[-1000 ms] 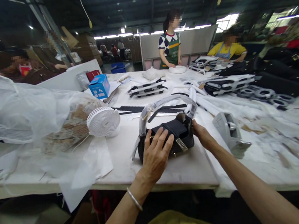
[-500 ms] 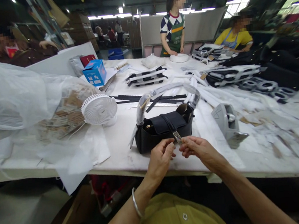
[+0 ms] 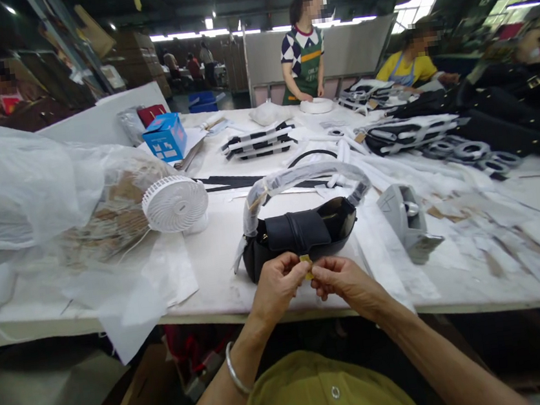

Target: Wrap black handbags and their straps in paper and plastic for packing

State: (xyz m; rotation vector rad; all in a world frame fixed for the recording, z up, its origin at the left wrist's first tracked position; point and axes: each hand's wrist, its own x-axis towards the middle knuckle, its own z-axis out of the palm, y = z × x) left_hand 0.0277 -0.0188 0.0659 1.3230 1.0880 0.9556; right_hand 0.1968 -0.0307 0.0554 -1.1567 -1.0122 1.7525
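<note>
While pinching a yellow tab at 6 o'clock of the bag, have both grips closed on it, left hand at 9, right hand at 3 o'clock. See the bag standing on the surface, beyond a fan at 10, a dispenser at 3 o'clock.

On the desk, a white fan stands beside a translucent plastic bag; behind the fan sits a blue box. A grey device stands at right. Beyond, a person in a green apron touches a round white object.
</note>
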